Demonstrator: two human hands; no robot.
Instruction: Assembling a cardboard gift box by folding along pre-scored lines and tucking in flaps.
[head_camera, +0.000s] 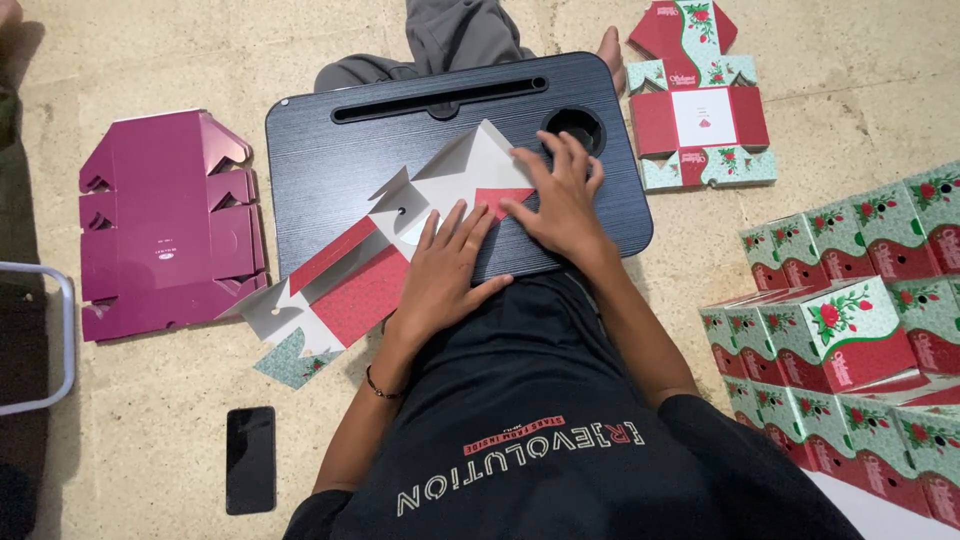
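Both hands lie flat and open, clamped on nothing: the left hand presses its palm and spread fingers on a flat, unfolded cardboard box blank, white on the inner face with red panels and a green floral edge, while the right hand presses just beside it on a small red flap of that same blank. The blank lies slantwise across the dark, wood-grained lap bench, its lower left end overhanging onto the beige tiled floor. Risk noted: the overhanging end is unsupported, so uneven pressure could let the blank pivot or slide and the crease fall off its score line; hard pressing at the flap could tear it. Near the bench lie a flat magenta cardboard blank at left, another red-and-green floral blank at upper right, and stacked assembled floral boxes at right. A black smartphone lies on the floor, well apart.
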